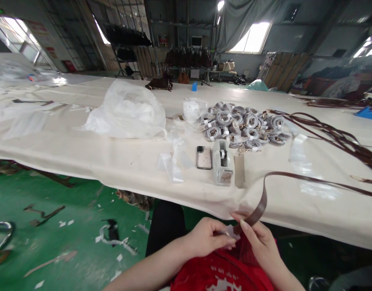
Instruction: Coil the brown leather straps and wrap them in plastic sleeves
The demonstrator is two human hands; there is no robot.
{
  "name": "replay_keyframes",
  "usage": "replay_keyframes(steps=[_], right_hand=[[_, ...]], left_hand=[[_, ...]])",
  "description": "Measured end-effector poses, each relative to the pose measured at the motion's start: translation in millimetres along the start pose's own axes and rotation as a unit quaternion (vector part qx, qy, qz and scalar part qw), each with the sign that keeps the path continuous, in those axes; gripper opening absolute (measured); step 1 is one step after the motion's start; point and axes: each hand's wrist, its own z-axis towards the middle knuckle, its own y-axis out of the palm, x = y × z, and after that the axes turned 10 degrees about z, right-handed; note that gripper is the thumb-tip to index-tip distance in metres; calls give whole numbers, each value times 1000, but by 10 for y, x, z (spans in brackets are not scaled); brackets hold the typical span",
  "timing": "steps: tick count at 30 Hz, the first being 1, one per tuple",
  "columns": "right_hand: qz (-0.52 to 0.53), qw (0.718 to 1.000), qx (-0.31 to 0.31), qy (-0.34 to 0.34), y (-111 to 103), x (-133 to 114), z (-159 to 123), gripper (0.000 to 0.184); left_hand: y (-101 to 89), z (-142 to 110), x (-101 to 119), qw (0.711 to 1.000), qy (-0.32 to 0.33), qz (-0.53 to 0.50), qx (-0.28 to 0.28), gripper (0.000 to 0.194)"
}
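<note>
A long brown strap (260,202) rises from between my hands, bends over the table's front edge and runs off to the right. My right hand (260,238) pinches this strap between thumb and fingers, near its end. Close beside it, my left hand (208,238) is closed on a small piece of clear plastic film (231,231) at the strap's end. Both hands are above my lap, just below the table edge. The strap's very end is hidden by my fingers and the film.
On the cream-covered table (128,161) stand a tape dispenser (222,163), a flat beige strip (239,171) and a heap of wrapped, coiled straps (240,123). A large clear plastic bag (131,111) lies left. More brown straps (334,133) lie right. Scraps litter the green floor (89,226).
</note>
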Motion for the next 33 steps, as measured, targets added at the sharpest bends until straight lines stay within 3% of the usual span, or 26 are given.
replay_keyframes(steps=[3, 6, 8, 12, 16, 19, 21, 24, 26, 28, 31, 33], right_hand=[[70, 997, -15, 0, -51, -57, 11, 29], [178, 981, 71, 6, -174, -97, 94, 29], [178, 979, 101, 2, -224, -112, 128, 33], [78, 997, 7, 26, -120, -130, 41, 45], [16, 999, -47, 11, 131, -81, -78, 40], [19, 993, -107, 34, 154, -17, -39, 39], [65, 994, -65, 55, 17, -4, 58, 42], [150, 982, 114, 26, -282, -40, 236, 45], [155, 972, 174, 6, -371, -53, 283, 45], [116, 983, 140, 30, -295, -19, 230, 45], [75, 994, 0, 81, -68, 89, 77, 45], [102, 991, -23, 82, -65, 122, 66, 44]], left_hand=[[30, 3, -35, 1000, -2, -7, 2, 59], [66, 17, -76, 1000, -31, 0, -4, 60], [75, 32, -100, 999, -47, 18, 16, 61], [49, 60, -95, 997, -31, 57, 47, 63], [33, 73, -41, 991, 39, 118, 42, 65], [58, 78, -36, 989, 61, 127, 42, 63], [83, 77, -56, 990, 32, 129, 40, 65], [111, 75, -85, 988, -3, 151, 45, 66], [117, 82, -85, 987, 1, 153, 47, 67], [110, 98, -72, 988, 11, 152, 41, 67], [84, 124, -62, 982, 42, 183, 27, 64], [73, 129, -79, 976, 52, 211, 20, 63]])
